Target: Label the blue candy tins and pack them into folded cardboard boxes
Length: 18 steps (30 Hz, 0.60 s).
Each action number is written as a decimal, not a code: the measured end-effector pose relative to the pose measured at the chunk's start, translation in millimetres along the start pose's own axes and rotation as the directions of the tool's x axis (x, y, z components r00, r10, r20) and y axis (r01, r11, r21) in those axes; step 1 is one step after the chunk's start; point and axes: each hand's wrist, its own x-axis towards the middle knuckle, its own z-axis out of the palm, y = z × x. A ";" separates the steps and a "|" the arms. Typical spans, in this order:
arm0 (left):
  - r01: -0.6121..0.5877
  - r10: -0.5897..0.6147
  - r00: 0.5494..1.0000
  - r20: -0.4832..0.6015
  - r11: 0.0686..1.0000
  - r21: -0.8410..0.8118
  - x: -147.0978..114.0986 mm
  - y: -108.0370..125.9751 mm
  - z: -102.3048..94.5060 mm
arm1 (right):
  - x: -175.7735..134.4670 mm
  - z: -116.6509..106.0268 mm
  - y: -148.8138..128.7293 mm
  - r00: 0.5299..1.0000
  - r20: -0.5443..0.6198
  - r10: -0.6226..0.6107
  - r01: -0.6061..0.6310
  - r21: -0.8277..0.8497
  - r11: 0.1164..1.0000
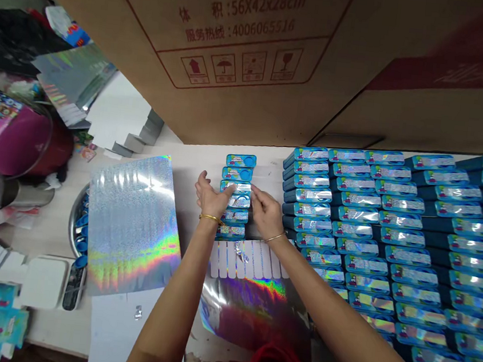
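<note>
Blue box (pixel 243 187) in short column, between hands. Left hand (pixel 215 199): thumb on box top, other fingers spread wide. Right hand (pixel 266 211): fingertips drawn narrow at box's right end; can't tell if anything pinched.

Carton (pixel 240 112) wall bounds far edge; packed box rows (pixel 354 215) crowd right side. Table strip (pixel 187 178) left of left hand. Boxes rounded, glossy-topped. Holographic sheet (pixel 133 227) shiny, rainbow-banded; white strips (pixel 244 262) round-ended, nearer wearer.

A workshop: blue boxes (pixel 357 215) in rows, holographic sheets (pixel 131 227)
</note>
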 end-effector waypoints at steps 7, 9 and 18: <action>-0.415 0.415 0.910 -0.011 0.910 -0.018 -4.9 -16.0 -27.0 | -21.0 -14.8 -7.9 0.991 0.015 -0.132 0.132 -0.190 0.973; -0.549 0.547 0.834 0.070 0.836 0.001 -12.3 -19.0 -41.1 | -23.4 -20.8 -14.2 0.969 0.031 -0.247 0.248 -0.188 0.950; -0.755 0.620 0.643 0.450 0.613 0.234 -21.4 -2.1 -40.2 | -13.0 -18.4 -17.5 0.951 0.117 -0.288 0.302 -0.135 0.944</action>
